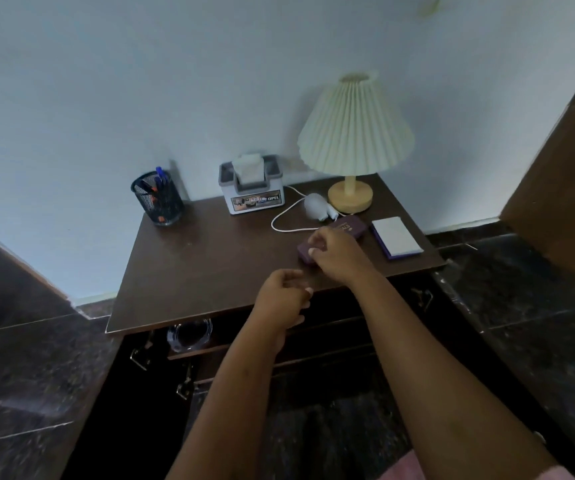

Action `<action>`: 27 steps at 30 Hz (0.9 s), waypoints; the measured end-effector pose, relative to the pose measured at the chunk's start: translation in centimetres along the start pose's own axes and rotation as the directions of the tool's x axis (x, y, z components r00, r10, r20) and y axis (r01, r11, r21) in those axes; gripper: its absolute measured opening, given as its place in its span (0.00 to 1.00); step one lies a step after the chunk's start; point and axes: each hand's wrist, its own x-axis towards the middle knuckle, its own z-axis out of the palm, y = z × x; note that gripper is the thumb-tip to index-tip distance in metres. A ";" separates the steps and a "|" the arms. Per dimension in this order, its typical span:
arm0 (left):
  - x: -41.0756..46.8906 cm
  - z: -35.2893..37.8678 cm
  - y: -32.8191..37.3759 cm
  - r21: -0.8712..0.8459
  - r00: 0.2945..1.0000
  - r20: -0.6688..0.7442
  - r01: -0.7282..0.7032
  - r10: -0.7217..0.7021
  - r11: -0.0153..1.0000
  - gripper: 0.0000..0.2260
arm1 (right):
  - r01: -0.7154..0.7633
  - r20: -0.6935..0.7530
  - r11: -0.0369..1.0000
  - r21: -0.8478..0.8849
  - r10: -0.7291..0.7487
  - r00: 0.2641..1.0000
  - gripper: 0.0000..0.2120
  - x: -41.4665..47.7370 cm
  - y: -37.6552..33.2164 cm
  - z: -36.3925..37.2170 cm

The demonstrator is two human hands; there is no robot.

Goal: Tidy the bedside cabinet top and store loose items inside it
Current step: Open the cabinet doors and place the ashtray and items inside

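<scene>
A dark wooden bedside cabinet top (pixel 209 258) fills the middle of the head view. A purple book (pixel 348 227) lies near its right front, and my right hand (pixel 336 254) rests over its near end with fingers curled on it. To the right of the book lies a white notepad with a purple cover (pixel 396 237). My left hand (pixel 280 299) hovers at the cabinet's front edge, fingers loosely curled, holding nothing. Below the top, the cabinet stands open and a clear glass ashtray (pixel 189 336) sits on its inner shelf.
At the back stand a black mesh pen holder (pixel 158 199), a grey tissue box (pixel 252 187), a cream pleated lamp (pixel 353 140) and a white charger with its cable (pixel 317 206). Open cabinet doors with metal hinges (pixel 140 356) flank the dark interior. Dark tiles cover the floor.
</scene>
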 end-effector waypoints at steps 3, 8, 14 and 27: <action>0.0 -0.3 -1.0 -0.096 0.999 -0.010 0.037 -0.038 0.995 0.08 | -0.063 -0.080 0.978 -0.200 0.048 0.996 0.23 0.1 1.0 1.7; 1.0 -0.4 -2.5 -0.101 0.992 -0.013 0.126 -0.128 0.987 0.08 | -0.116 -0.073 0.921 -0.371 0.096 0.993 0.24 0.8 2.4 3.7; 1.5 -0.7 -2.3 -0.173 0.989 0.018 0.149 -0.148 0.974 0.07 | -0.219 -0.204 0.895 -0.389 0.148 0.968 0.21 1.4 2.2 4.1; 0.3 -0.1 -2.4 -0.285 0.990 0.043 0.140 -0.133 0.948 0.08 | -0.029 -0.488 0.929 0.370 0.221 0.844 0.25 -4.1 1.2 5.1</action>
